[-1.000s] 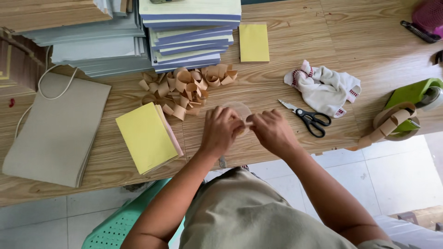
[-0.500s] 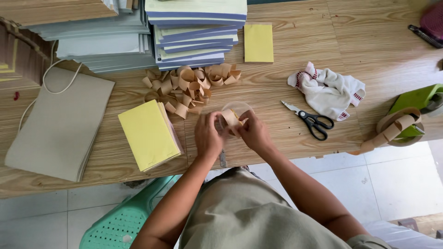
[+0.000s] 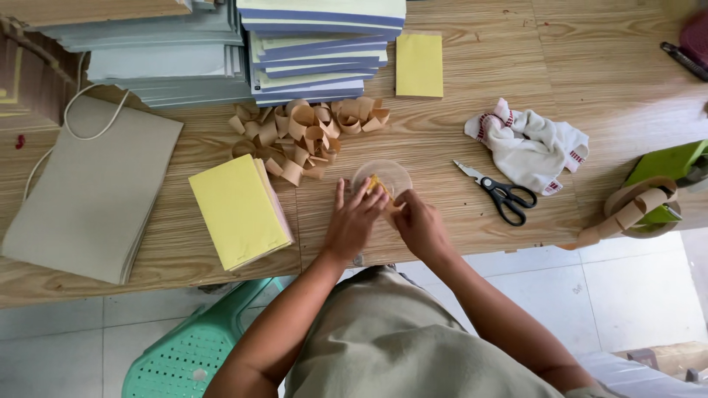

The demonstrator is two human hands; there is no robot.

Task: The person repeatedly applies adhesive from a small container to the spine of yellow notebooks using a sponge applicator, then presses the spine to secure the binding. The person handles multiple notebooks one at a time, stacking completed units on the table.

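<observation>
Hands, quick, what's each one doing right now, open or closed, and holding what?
Left hand: open, fingers spread, at the near rim of the clear round container.
Right hand: closed, pinching the brown paper strip beside the container.

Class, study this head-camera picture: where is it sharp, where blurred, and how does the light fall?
Head view: even, soft daylight, faint shadows, no glare on the wooden table; scissors and the pile of brown paper loops are sharp; both hands, left and right, slightly soft; the dark object at the right edge is blurred.
</observation>
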